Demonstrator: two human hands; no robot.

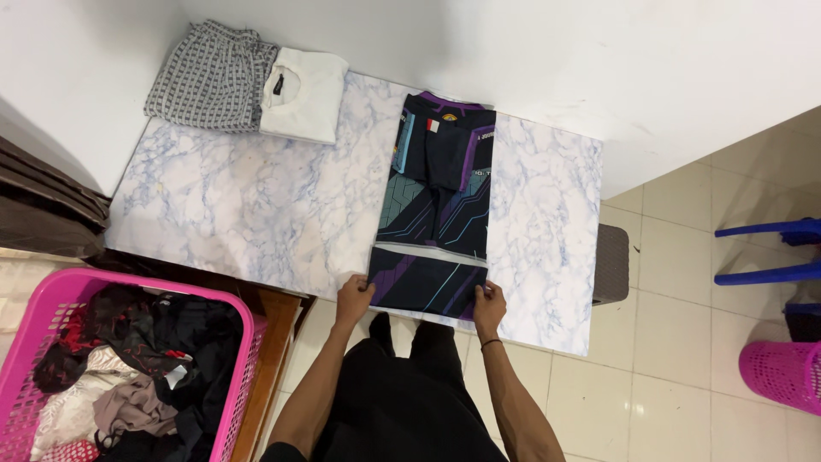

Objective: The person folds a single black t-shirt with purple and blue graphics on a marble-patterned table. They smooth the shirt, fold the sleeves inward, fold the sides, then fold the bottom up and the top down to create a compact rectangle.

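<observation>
Gripping: both hands pinch the near hem of a dark purple-and-teal jersey [436, 205].
Left hand [353, 297]: fingers closed on the hem's left corner.
Right hand [489, 305]: fingers closed on the right corner.
Jersey: lies folded lengthwise on the marble-patterned table [239, 214], near edge.
Far corner: checked shorts [209, 77] touching a folded white shirt [304, 94].
Floor left: pink laundry basket [51, 295] holding clothes.

Both hands [354, 299] [489, 305] grip the dark jersey's [438, 205] near hem on the marble table [256, 214]
</observation>
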